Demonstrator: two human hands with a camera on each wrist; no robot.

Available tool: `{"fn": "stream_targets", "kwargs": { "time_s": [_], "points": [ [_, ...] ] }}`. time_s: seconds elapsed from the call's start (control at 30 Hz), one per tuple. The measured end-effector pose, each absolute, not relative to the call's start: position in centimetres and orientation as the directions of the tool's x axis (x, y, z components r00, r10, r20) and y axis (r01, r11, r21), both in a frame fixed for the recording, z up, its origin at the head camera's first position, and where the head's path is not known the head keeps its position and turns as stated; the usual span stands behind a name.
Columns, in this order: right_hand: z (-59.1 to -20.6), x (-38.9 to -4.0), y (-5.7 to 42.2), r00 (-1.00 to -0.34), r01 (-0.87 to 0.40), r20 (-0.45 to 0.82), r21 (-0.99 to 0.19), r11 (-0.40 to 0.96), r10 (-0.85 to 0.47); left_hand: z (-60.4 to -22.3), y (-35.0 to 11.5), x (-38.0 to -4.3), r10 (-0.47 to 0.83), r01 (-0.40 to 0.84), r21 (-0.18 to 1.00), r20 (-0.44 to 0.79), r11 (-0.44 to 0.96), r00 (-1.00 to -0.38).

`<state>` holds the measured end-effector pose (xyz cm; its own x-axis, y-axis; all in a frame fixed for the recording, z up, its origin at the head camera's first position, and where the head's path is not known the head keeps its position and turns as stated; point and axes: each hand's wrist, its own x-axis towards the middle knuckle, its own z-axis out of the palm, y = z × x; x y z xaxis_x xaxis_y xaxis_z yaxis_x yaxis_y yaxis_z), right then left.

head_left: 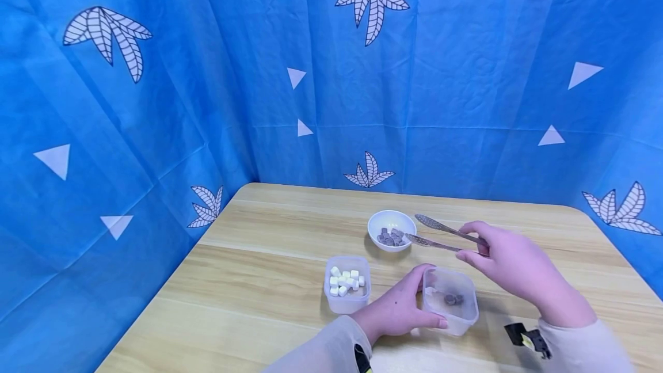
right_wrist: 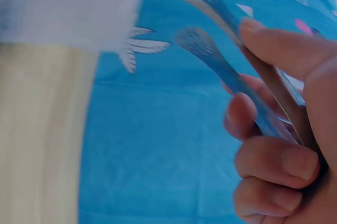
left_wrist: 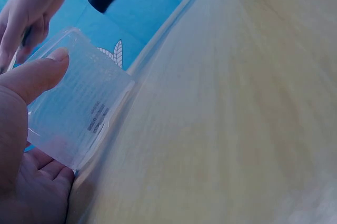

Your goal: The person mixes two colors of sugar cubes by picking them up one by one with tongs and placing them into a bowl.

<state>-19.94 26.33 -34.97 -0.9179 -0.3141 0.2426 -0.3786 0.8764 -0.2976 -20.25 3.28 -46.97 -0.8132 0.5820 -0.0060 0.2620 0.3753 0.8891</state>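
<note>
My right hand [head_left: 518, 266] holds metal tongs [right_wrist: 263, 71], their two arms spread apart with nothing between the tips. In the head view the tips hover by a white bowl [head_left: 392, 216] of dark brown cubes [head_left: 391, 237]. My left hand [head_left: 396, 307] grips a clear plastic container [head_left: 449, 298], thumb on the near side and fingers round the far left. A few dark cubes [head_left: 453, 299] lie inside it. The left wrist view shows the thumb against the wall of this container [left_wrist: 84, 97]. Left of that hand stands a second plastic container [head_left: 348, 304] with white cubes [head_left: 346, 282].
The light wooden table [head_left: 248, 281] reaches back to a blue patterned curtain [head_left: 456, 91] that hangs behind and to the left. A black strap piece [head_left: 527, 339] is at the right sleeve's cuff.
</note>
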Motion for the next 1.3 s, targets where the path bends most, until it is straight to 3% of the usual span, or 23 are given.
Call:
{"fn": "stream_targets", "kwargs": {
  "time_s": [0.3,0.7,0.9,1.07,1.3],
  "points": [
    [-32.5,-17.6,29.0,-0.874,-0.482,0.218,-0.262,0.836,-0.435,-47.0,3.4,-20.1,0.572,0.231,0.900,-0.025,0.370,-0.820],
    [-31.6,-18.6,28.1,-0.850,-0.497,-0.093,-0.187,0.848,-0.519,-47.0,3.3,-20.3,0.584,0.233,0.907,-0.017,0.350,-0.811],
    [-31.8,-18.9,25.6,-0.851,-0.517,-0.094,-0.025,0.856,-0.517,-47.0,3.3,-20.2,0.571,0.231,0.900,-0.024,0.370,-0.821],
    [-32.3,-18.6,24.7,-0.849,-0.527,-0.069,0.039,0.849,-0.524,-47.1,3.2,-20.2,0.580,0.246,0.897,-0.014,0.367,-0.814],
    [-32.3,-18.3,25.4,-0.830,-0.557,-0.032,-0.004,0.830,-0.557,-47.1,3.3,-20.2,0.596,0.247,0.905,-0.009,0.346,-0.803]
  ]
}}
